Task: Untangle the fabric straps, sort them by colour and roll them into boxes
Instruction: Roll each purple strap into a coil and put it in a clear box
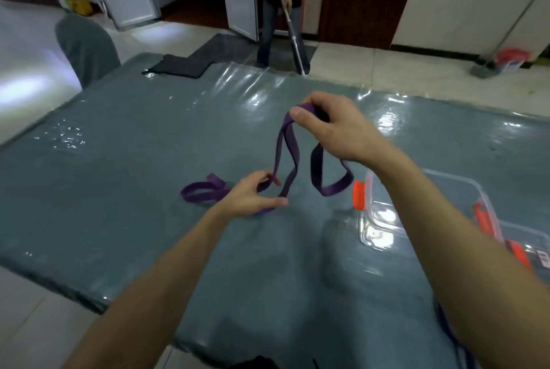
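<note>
From here I see my right hand point(330, 127) raised above the table point(119, 175), its grip closed on the top fold of a long purple fabric strap point(285, 157), with the thumb pressed across the band and the fingers curled behind it. Two lengths of the strap run down and to the left from that fold. A third part hangs below my right wrist as an open loop whose bottom is close to the table; I cannot tell whether it touches.

My left hand point(253, 196) sits low, just above the table top, and its grip is closed too: thumb and curled fingers pinch the strap where the two lengths come down. Beyond that hand the rest of the strap lies flat on the table in a loose fold, pointing left.

The table wears a grey-green cover under a wrinkled clear plastic sheet that throws glare. At the right, partly hidden by my right forearm, stands a clear plastic box point(384, 219) with an orange latch point(358, 194) on its near-left side — more orange shows further right. A dark folded cloth point(178, 66) lies at the far edge, a grey chair point(86, 47) stands at the left corner, and a person point(268, 26) holding a mop point(293, 32) stands in the doorway behind.
</note>
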### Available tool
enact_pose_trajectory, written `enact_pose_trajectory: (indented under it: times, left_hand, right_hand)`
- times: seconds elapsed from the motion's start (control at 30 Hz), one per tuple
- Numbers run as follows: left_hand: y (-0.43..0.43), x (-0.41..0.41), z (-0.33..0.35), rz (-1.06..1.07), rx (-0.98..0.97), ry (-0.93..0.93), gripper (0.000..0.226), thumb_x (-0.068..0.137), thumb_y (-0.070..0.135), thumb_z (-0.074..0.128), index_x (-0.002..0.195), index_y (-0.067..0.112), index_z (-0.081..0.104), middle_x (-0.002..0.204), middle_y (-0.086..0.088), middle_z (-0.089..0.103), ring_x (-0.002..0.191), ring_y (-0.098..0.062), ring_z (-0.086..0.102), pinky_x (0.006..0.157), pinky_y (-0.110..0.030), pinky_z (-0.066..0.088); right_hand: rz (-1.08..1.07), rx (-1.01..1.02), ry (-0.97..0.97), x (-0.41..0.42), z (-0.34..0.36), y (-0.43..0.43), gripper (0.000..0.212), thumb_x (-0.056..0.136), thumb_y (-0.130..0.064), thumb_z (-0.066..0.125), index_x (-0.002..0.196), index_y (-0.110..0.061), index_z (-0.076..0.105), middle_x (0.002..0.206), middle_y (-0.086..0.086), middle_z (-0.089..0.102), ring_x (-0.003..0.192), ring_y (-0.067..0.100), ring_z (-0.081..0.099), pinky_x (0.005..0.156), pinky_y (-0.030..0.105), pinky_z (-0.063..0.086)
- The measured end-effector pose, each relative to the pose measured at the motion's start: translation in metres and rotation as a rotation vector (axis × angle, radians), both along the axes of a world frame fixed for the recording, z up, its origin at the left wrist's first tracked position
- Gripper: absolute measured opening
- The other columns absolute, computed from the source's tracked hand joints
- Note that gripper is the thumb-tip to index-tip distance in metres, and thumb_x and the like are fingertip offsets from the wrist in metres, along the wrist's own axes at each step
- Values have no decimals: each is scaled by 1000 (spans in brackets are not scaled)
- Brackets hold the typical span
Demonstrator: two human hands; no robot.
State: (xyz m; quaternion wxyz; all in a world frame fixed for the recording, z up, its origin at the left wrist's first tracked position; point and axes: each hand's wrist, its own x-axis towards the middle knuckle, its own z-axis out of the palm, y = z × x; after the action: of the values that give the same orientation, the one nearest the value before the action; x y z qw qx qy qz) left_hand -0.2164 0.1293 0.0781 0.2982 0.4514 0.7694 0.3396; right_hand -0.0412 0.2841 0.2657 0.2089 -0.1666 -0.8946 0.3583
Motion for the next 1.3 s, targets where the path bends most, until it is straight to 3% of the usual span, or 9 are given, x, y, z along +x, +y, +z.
enact_pose_trajectory:
  times: [0.07,0.2,0.33,0.67,0.77,0.9,1.03,1.17,1.3]
  left_hand:
    - [12,13,3,46,56,-43,27,88,27,91,99,11,72,114,0,80,111,-12,73,110,-40,52]
    - [26,28,12,150,145,-214,29,96,12,83,106,12,55,104,-16,76,93,-21,68,94,-41,56]
    - [27,12,32,86,114,-79,21,100,31,80,94,12,71,73,3,64,70,-12,59,77,-35,47]
    - [4,-17,200,-178,266,-32,35,89,53,87,105,22,79,69,-4,64,57,-20,55,57,-29,49]
    - [15,-14,220,-80,514,-211,19,98,38,78,107,21,73,83,-6,75,65,-20,63,60,-28,53]
    - [27,-5,230,-210,281,-205,39,96,31,79,129,15,66,91,-4,74,75,-21,65,74,-34,57]
    - [24,4,234,-328,-39,133,23,95,39,84,112,24,81,78,-4,64,69,-18,62,76,-37,54]
    - [30,26,247,-271,288,-92,7,99,28,81,104,24,77,74,3,60,64,-13,55,65,-28,51]
    - [40,40,268,-218,421,23,22,87,27,92,103,22,78,73,11,68,64,-4,60,58,-19,47]
  right_hand:
    - [-31,6,76,6,17,5,38,105,-49,63,95,-12,67,69,-10,53,58,3,48,57,20,41]
    - [-88,-222,199,27,41,21,35,103,-50,61,93,-17,69,68,-8,49,60,8,47,58,28,39]
    - [-163,-381,266,49,39,41,30,107,-40,58,88,-19,69,60,-15,45,54,6,40,56,26,32]
    - [-404,-692,249,91,-40,63,34,89,-44,84,78,-12,78,63,-2,50,57,17,43,63,37,41]
    - [-407,-617,216,91,-43,67,58,79,-65,82,87,-8,81,75,6,64,65,20,57,77,45,57]
    - [-418,-517,147,92,-45,72,64,83,-74,75,85,-11,81,74,4,68,66,17,65,97,60,62]
    - [-406,-495,148,101,-43,70,78,80,-89,66,87,-12,80,74,5,70,66,19,65,92,57,63]
    - [-289,-381,66,106,-40,57,87,75,-101,57,93,-18,78,68,-8,58,67,16,53,73,43,45]
    - [-149,-250,-50,92,-52,37,74,72,-94,70,109,-30,70,75,-10,54,68,11,54,70,35,46]
